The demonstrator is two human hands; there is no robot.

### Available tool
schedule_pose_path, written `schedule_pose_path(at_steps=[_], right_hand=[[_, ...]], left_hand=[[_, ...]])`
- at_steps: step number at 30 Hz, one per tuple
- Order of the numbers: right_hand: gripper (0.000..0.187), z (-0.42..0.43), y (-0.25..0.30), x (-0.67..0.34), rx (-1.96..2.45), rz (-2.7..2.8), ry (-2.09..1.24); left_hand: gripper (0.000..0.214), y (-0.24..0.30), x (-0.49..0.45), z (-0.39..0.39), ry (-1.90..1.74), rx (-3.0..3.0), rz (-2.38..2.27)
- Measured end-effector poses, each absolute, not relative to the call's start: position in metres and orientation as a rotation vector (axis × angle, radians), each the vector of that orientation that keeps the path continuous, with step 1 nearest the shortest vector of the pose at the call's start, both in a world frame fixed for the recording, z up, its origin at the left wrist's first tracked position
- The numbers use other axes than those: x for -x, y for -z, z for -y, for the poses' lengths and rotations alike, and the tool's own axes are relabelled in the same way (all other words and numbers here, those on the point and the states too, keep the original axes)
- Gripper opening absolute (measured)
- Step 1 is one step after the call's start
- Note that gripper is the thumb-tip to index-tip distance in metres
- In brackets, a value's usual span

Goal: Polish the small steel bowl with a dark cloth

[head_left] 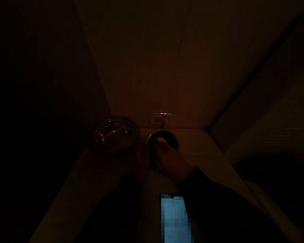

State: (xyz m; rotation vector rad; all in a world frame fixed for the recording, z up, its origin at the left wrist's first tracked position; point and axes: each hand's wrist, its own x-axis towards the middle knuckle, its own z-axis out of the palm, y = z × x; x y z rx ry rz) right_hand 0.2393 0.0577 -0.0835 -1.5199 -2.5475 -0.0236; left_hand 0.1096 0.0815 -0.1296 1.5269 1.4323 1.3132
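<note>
The scene is very dark. Near the wall, a round container (176, 137) with a thin shiny rim stands on the table, and a pale rounded patch shows inside it. My right hand (173, 163) reaches over its near side with curled fingers; whatever they hold is lost in shadow. Close against the container's left side is my left hand (142, 160), its fingers too dark to make out. To the left of both hands sits a wide shiny metal bowl (118, 136). A lit phone (176, 219), its screen blurred, lies between my forearms.
A socket plate (162, 118) with a plug in it is set in the wall just behind the container. The pale tabletop (205, 148) meets the wall at the back. On the right, past the table's edge, is a lighter ridged surface (276, 135).
</note>
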Motion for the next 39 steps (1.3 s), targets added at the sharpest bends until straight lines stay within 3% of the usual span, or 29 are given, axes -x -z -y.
schedule_pose_path(at_steps=[7,13,16,22,30,34,39], right_hand=[[0.037,-0.052,0.077,-0.246,1.754,2.542,0.128],[0.024,-0.041,0.066,-0.253,1.616,2.696,-0.049],[0.028,-0.042,0.071,-0.252,1.498,2.719,-0.152],[0.053,-0.047,0.092,-0.242,1.299,2.362,-0.371],[0.033,-0.028,0.072,-0.258,1.582,2.722,-0.076],[0.036,-0.025,0.074,-0.262,1.573,2.721,-0.056],[0.048,-0.034,0.086,-0.252,1.26,2.557,-0.345]], left_hand=[[0.032,0.127,-0.111,-0.078,-1.281,-1.591,-1.412],[0.034,0.127,-0.112,-0.077,-1.27,-1.556,-1.407],[0.033,0.126,-0.111,-0.078,-1.265,-1.547,-1.397],[0.03,0.123,-0.109,-0.08,-1.259,-1.504,-1.376],[0.035,0.13,-0.111,-0.078,-1.233,-1.587,-1.378],[0.033,0.126,-0.113,-0.078,-1.243,-1.607,-1.377],[0.033,0.126,-0.11,-0.08,-1.249,-1.591,-1.377]])
